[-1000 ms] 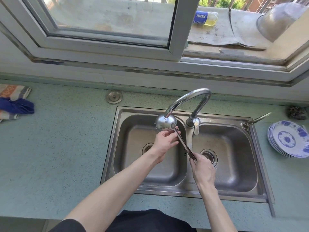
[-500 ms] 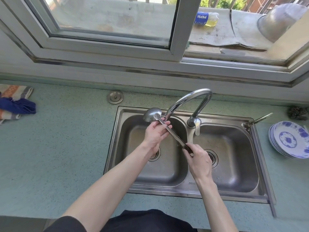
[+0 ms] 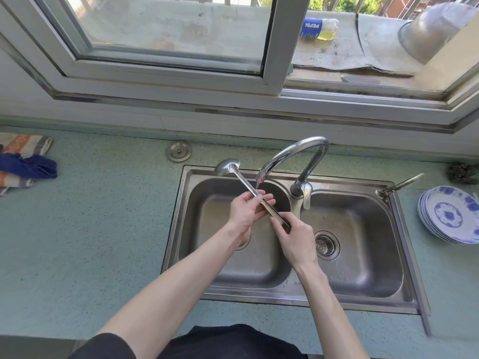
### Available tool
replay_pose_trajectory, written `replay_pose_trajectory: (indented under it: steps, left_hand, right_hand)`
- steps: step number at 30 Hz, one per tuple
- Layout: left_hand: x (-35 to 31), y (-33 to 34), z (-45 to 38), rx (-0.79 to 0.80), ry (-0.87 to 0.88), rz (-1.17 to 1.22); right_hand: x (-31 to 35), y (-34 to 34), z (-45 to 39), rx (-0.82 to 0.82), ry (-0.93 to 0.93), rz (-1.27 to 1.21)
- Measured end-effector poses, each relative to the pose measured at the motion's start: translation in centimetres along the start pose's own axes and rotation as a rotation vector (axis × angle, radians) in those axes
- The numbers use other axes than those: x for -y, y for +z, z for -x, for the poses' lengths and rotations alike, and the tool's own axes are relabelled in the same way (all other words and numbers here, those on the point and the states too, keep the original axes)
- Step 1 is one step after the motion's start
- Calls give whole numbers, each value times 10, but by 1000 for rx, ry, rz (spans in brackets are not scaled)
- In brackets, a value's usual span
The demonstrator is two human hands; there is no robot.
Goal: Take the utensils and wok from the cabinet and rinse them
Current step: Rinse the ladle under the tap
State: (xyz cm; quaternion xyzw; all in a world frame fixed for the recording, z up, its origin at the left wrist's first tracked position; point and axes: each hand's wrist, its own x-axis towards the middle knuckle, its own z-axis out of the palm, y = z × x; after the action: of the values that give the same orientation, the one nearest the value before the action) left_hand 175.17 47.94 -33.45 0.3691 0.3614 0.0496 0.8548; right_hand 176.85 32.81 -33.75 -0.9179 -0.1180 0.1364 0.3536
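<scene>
Ladle [image 3: 234, 174] slants beneath the faucet [image 3: 293, 154] spout so water meets its handle; left hand [image 3: 246, 211] cradles the shaft, right hand [image 3: 293, 234] pinches the handle end.

I count one ladle [image 3: 234, 174], two sink basins [image 3: 363, 286], one faucet [image 3: 293, 154], one plate stack [image 3: 451, 216], one bottle [image 3: 320, 28].
</scene>
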Motion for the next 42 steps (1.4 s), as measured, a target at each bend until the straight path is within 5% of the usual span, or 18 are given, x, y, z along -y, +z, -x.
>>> replay_pose_trajectory:
  steps: [9,19,25,32,42]
  left_hand:
    - [-17,12,-12,-17,37,-37]
    - [-24,13,-15,-55,48,-26]
    - [-28,8,-20,-84,119,-81]
    - [-24,11,-17,-76,171,-226]
    - [-21,5,-17,-106,201,-330]
  right_hand:
    - [8,0,-5,147,318,-763]
    - [9,8,-14,98,348,-925]
    - [3,18,-19,121,295,-775]
    - [11,6,-23,57,29,-453]
    - [6,-2,-24,103,-58,-330]
